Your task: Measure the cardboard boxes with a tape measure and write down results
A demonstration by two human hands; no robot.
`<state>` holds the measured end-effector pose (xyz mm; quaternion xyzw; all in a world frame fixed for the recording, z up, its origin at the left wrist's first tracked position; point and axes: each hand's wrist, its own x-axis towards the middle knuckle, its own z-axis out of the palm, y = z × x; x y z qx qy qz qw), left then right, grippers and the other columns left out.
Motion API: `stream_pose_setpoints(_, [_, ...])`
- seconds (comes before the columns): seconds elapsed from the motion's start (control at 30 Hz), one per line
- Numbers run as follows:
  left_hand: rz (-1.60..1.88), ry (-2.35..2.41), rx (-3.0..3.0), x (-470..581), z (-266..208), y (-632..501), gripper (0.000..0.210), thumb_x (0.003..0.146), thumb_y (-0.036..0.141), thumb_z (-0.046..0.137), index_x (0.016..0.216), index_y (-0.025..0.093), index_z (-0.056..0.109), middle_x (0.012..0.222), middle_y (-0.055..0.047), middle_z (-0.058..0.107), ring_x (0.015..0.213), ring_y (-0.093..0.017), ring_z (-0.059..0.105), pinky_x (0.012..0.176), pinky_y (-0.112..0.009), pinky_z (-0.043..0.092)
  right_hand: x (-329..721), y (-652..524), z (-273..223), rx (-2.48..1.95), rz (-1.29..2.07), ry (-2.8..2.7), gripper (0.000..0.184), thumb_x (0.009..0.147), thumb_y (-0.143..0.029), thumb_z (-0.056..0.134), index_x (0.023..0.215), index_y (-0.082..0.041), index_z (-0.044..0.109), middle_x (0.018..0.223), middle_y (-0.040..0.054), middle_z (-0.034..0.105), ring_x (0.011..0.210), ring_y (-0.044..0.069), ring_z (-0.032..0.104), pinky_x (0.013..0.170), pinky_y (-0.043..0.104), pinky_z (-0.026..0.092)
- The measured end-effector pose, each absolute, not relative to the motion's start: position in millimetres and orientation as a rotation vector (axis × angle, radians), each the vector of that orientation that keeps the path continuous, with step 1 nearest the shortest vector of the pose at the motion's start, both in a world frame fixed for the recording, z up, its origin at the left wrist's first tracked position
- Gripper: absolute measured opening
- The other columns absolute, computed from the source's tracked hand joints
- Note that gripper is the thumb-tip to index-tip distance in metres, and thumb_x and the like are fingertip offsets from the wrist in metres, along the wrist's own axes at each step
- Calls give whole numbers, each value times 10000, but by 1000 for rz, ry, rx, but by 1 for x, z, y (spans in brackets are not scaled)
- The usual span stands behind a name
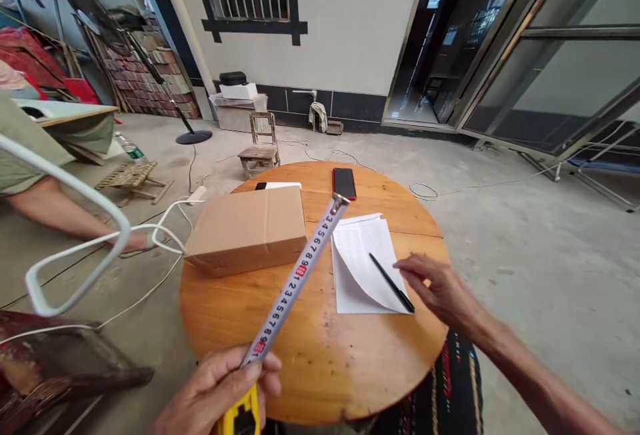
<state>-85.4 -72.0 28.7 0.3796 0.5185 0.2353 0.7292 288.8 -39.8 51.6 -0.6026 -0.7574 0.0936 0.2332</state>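
My left hand [225,382] is closed round a yellow tape measure [243,415]. Its blade [295,282] is pulled out and slants up and away over the table, with the metal hook standing above the tabletop. My right hand [425,282] is at the right edge of a small stack of white paper [360,255], fingers loosely bent and apart, seemingly holding nothing. Whether its fingertips touch the paper is unclear. A black pen [393,283] lies slantwise on the stack, whose top sheet curls. Left of the blade sits a closed cardboard box [250,228].
All this rests on a round wooden table [300,388]. A dark phone with a red edge [344,183] lies at its far side. Past it stands a small wooden chair [260,145]. At left, another person's arm [75,215] reaches down near a white bent tube frame [105,202].
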Motion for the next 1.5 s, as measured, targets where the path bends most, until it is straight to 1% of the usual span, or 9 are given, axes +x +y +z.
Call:
stream_pose_setpoints(0.2, [541, 1033, 909, -26, 65, -55, 415, 701, 568, 680, 957, 241, 696, 578, -15, 636, 554, -183, 568, 530, -276, 443, 256, -57, 24, -1523, 61, -2472, 310, 828, -63, 488, 1027, -214, 672, 898, 82, 666, 783, 206, 583, 704, 342, 412])
stream_pose_setpoints(0.33, [537, 1008, 951, 8, 64, -43, 375, 723, 509, 677, 926, 195, 701, 909, -83, 718, 600, -162, 591, 552, -265, 441, 244, -60, 15, -1500, 38, -2552, 223, 819, -65, 539, 922, -220, 663, 875, 56, 650, 751, 194, 550, 699, 338, 350])
stream_pose_setpoints(0.47, [497, 1045, 951, 28, 39, -32, 356, 747, 446, 662, 950, 155, 696, 1273, -132, 608, 652, -135, 601, 620, -263, 460, 256, -61, 10, -1449, 76, -2520, 231, 805, -78, 547, 951, -218, 657, 858, 53, 651, 762, 192, 553, 704, 327, 327])
stream_pose_setpoints(0.77, [496, 1020, 825, 29, 9, -27, 282, 780, 381, 640, 931, 150, 698, 1373, -115, 547, 572, -83, 591, 572, -248, 430, 304, -41, 10, -1771, -153, -2431, 234, 919, -268, 469, 1039, -166, 642, 799, 81, 657, 694, 218, 588, 684, 343, 346])
stream_pose_setpoints(0.87, [506, 1011, 810, 29, 9, -26, 251, 782, 357, 640, 907, 147, 699, 1364, -114, 558, 574, -86, 601, 568, -248, 426, 296, -38, 3, -1779, -199, -2502, 300, 896, -174, 447, 1151, -153, 602, 766, 73, 643, 654, 211, 586, 714, 369, 373])
stream_pose_setpoints(1.0, [525, 991, 831, 30, 12, -26, 234, 785, 345, 630, 883, 146, 703, 1352, -110, 573, 571, -87, 601, 561, -247, 421, 296, -41, 8, -1767, 38, -2438, 444, 866, -100, 368, 1259, -197, 550, 789, 65, 628, 601, 180, 572, 620, 329, 412])
stream_pose_setpoints(1.23, [533, 968, 811, 36, 14, -30, 208, 778, 351, 641, 846, 174, 726, 1372, -84, 561, 648, -115, 616, 658, -271, 438, 315, -61, 44, -1412, 971, -1825, 332, 961, -306, 382, 1241, -281, 556, 854, 41, 637, 742, 168, 625, 668, 303, 526])
stream_pose_setpoints(1.4, [539, 941, 780, 40, 13, -30, 188, 807, 306, 619, 858, 167, 735, 1348, -84, 580, 727, -136, 638, 707, -274, 420, 303, -77, 40, -1329, 775, -1573, 194, 860, -269, 622, 1053, -277, 605, 806, 7, 605, 678, 139, 597, 620, 254, 495])
stream_pose_setpoints(1.5, [543, 931, 776, 43, 13, -28, 182, 824, 278, 601, 870, 163, 734, 1342, -79, 585, 689, -116, 623, 709, -273, 414, 292, -78, 33, -1332, 660, -1460, 184, 927, -291, 522, 1060, -261, 646, 743, 2, 608, 655, 130, 585, 628, 254, 485])
